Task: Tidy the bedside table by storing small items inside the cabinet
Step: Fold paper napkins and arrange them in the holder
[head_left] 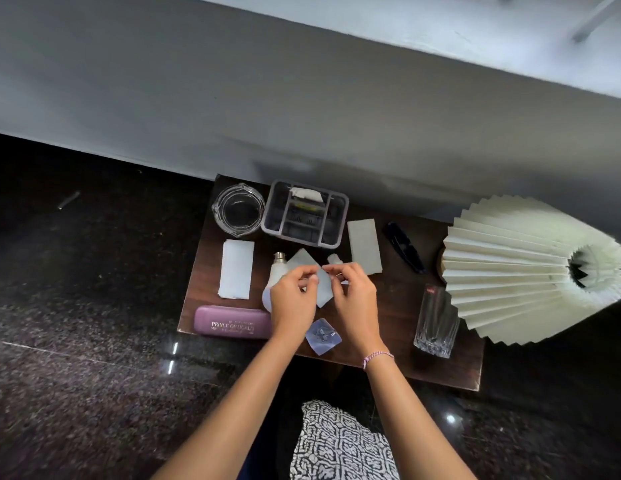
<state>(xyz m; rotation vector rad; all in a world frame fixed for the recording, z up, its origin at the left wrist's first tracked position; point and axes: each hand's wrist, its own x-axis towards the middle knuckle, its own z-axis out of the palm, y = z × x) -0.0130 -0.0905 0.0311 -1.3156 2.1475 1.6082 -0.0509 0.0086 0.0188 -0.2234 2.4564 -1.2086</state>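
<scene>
Head view. Left hand and right hand meet over the dark wooden bedside table. Both pinch one pale thin square sheet by its top edge: left fingertips at its left corner, right fingertips at its right. The sheet hangs tilted between the palms, off the tabletop. White light bulb lies partly under the left fingers. Bluish clear square hook pad lies between the wrists. Purple spectacle case sits left of the left wrist. Cut-glass tumbler stands well right of the right hand.
</scene>
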